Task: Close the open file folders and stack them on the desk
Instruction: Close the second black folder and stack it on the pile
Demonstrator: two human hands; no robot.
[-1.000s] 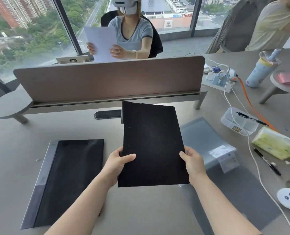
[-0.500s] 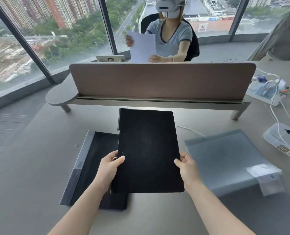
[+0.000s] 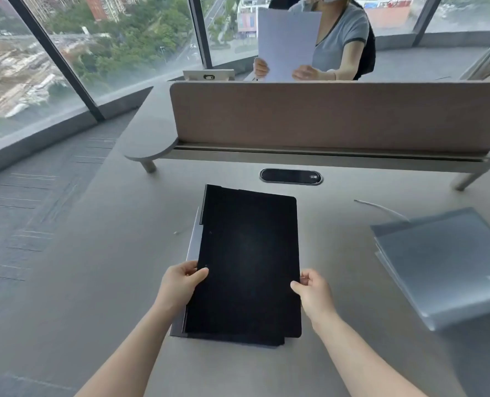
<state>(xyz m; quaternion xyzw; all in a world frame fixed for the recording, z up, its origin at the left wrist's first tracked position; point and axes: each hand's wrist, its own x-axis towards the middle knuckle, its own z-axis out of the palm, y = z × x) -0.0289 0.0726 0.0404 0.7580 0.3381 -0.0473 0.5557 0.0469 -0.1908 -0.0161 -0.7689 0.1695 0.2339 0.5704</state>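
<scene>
A closed black folder (image 3: 249,262) is held flat between both hands in the middle of the grey desk (image 3: 100,253). My left hand (image 3: 180,282) grips its left edge and my right hand (image 3: 312,293) grips its right edge. It lies over a second black folder with a grey spine (image 3: 193,245), which shows only along the left side and the near edge. I cannot tell whether the two touch. A closed translucent grey folder (image 3: 444,265) lies on the desk to the right.
A brown divider panel (image 3: 338,116) on a low shelf crosses the desk behind the folders. A dark oval cable port (image 3: 291,176) sits just beyond them. A person holding white paper (image 3: 288,44) sits behind the panel. The desk's left edge drops to the floor.
The held black folder has moved left and now covers the folder with the grey spine. The view has swung left, pushing the grey folder to the right edge.
</scene>
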